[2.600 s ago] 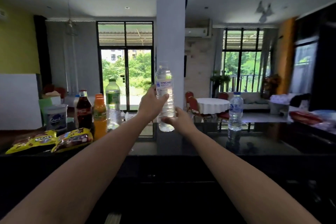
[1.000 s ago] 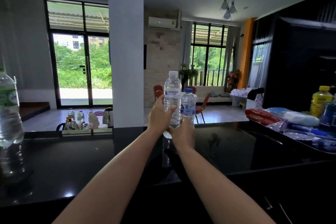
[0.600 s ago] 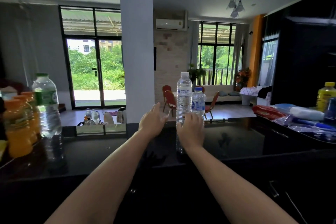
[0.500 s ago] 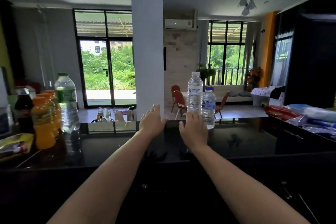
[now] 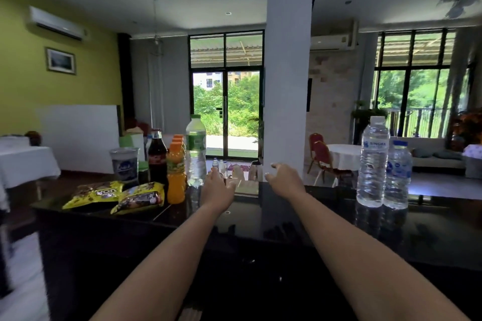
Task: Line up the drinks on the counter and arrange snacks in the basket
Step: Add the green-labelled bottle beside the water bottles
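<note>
Two clear water bottles stand side by side on the black counter (image 5: 287, 219) at the right: a tall one (image 5: 372, 164) and a shorter one (image 5: 397, 174). At the left stand a green-label water bottle (image 5: 196, 151), orange juice bottles (image 5: 175, 172), a cola bottle (image 5: 157, 157) and a sealed plastic cup (image 5: 124, 164). Two yellow snack packs (image 5: 96, 194) (image 5: 139, 197) lie in front of them. My left hand (image 5: 217, 185) and my right hand (image 5: 283, 180) hover over the counter's middle, fingers loose, holding nothing. The left hand is just right of the green-label bottle.
A white pillar (image 5: 287, 73) rises behind the counter's far edge. A kettle and small bottles (image 5: 234, 168) sit on a lower ledge behind the hands. No basket is in view.
Both hands have let go of the tall water bottle, which now stands next to the shorter one. The view and the hands have swung left toward the group of drinks.
</note>
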